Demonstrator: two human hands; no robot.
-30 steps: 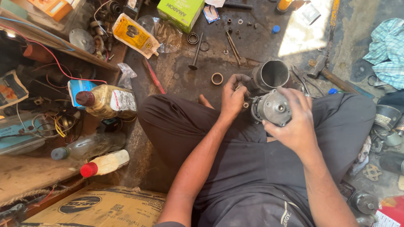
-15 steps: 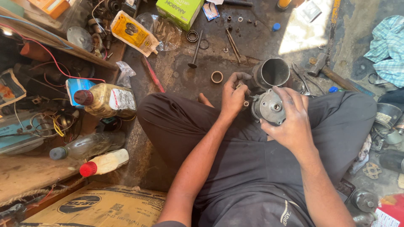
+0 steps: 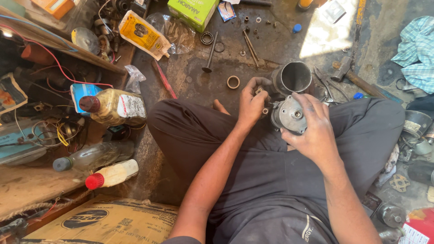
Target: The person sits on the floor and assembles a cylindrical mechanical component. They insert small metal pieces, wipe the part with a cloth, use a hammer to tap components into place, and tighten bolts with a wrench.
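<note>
Two hands on round grey metal motor housing (image 3: 289, 115): right hand (image 3: 312, 131) clamps it; left hand (image 3: 251, 105) fingers pinch at its left edge.

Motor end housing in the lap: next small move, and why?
Probably keep the right hand clamped on the grey round housing and let the left hand work its fingertips at the housing's left edge. The left fingers already pinch there, though what they hold is too small to tell; the part rests only on the lap.
</note>
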